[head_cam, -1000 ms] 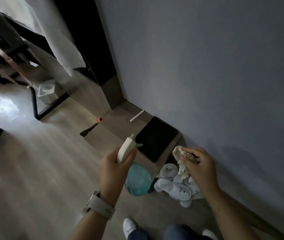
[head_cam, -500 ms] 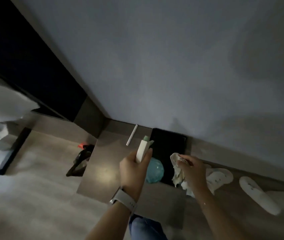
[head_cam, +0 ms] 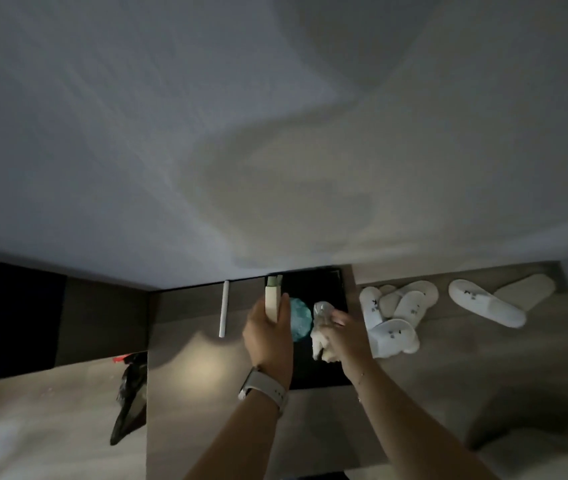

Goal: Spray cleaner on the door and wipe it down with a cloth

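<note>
Head view: left hand (head_cam: 268,337) fingers grip the spray bottle (head_cam: 273,301) upright; right hand (head_cam: 346,336) fingers clutch a crumpled cloth (head_cam: 320,336) beside it

View swung right to face wall square-on, spray bottle (head_cam: 273,303) now upright, more slippers (head_cam: 485,302) in frame, white sheet gone.
</note>
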A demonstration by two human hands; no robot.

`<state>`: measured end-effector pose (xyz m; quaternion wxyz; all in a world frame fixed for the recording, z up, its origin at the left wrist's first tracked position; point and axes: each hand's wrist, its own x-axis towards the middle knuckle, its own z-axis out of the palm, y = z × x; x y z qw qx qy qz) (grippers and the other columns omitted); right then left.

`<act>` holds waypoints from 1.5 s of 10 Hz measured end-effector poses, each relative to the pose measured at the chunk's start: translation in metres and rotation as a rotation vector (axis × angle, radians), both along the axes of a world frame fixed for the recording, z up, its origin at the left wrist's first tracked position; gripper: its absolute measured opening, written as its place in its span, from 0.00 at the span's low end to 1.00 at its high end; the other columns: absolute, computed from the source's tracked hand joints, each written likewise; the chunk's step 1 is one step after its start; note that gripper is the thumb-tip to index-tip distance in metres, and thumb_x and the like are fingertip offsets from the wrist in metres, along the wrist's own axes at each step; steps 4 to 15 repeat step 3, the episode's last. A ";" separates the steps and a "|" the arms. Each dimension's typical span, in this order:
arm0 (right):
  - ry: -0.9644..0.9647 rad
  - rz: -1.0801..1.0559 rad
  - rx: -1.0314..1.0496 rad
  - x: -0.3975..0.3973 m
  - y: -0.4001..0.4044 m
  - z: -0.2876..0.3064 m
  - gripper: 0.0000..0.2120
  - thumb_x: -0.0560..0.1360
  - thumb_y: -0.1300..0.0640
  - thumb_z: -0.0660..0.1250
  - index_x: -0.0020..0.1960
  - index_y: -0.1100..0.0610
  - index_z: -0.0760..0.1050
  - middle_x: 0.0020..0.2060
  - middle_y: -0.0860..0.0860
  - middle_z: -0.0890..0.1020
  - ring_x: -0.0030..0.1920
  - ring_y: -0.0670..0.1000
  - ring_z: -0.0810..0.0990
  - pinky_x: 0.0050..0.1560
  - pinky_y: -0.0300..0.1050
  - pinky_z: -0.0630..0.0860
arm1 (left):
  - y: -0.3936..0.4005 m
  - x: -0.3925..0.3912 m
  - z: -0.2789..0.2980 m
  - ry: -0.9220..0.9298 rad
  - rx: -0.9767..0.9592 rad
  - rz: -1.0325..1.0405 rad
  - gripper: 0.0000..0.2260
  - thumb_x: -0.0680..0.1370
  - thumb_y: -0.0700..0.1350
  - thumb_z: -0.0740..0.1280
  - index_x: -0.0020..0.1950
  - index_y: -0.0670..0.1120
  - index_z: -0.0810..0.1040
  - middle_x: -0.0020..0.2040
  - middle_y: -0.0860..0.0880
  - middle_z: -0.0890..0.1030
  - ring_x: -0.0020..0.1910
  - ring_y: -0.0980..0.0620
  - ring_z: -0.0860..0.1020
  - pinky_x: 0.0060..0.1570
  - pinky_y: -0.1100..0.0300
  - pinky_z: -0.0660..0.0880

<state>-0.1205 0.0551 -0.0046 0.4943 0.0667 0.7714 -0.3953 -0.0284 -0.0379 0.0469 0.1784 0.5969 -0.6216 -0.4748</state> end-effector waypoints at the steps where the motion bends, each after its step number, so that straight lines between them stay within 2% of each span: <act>1: 0.087 0.060 -0.025 0.003 0.005 0.008 0.19 0.72 0.60 0.67 0.61 0.46 0.77 0.44 0.48 0.82 0.49 0.52 0.83 0.49 0.53 0.83 | 0.001 0.001 -0.001 -0.020 0.015 -0.095 0.09 0.78 0.53 0.67 0.40 0.54 0.72 0.38 0.50 0.77 0.36 0.50 0.74 0.36 0.58 0.69; 2: 0.233 0.108 -0.081 0.011 0.014 0.022 0.13 0.75 0.58 0.67 0.59 0.50 0.79 0.50 0.49 0.83 0.48 0.43 0.81 0.51 0.55 0.81 | 0.004 0.009 -0.001 0.006 0.088 -0.238 0.09 0.77 0.50 0.69 0.55 0.49 0.77 0.51 0.49 0.78 0.48 0.50 0.79 0.48 0.52 0.79; 3: 0.322 0.028 -0.158 0.026 0.022 0.044 0.11 0.77 0.59 0.67 0.59 0.53 0.79 0.52 0.49 0.83 0.48 0.39 0.80 0.52 0.53 0.82 | 0.002 0.027 0.004 0.088 0.176 -0.349 0.23 0.76 0.44 0.71 0.70 0.53 0.71 0.61 0.51 0.76 0.58 0.53 0.77 0.58 0.53 0.77; 15: 0.322 0.028 -0.158 0.026 0.022 0.044 0.11 0.77 0.59 0.67 0.59 0.53 0.79 0.52 0.49 0.83 0.48 0.39 0.80 0.52 0.53 0.82 | 0.002 0.027 0.004 0.088 0.176 -0.349 0.23 0.76 0.44 0.71 0.70 0.53 0.71 0.61 0.51 0.76 0.58 0.53 0.77 0.58 0.53 0.77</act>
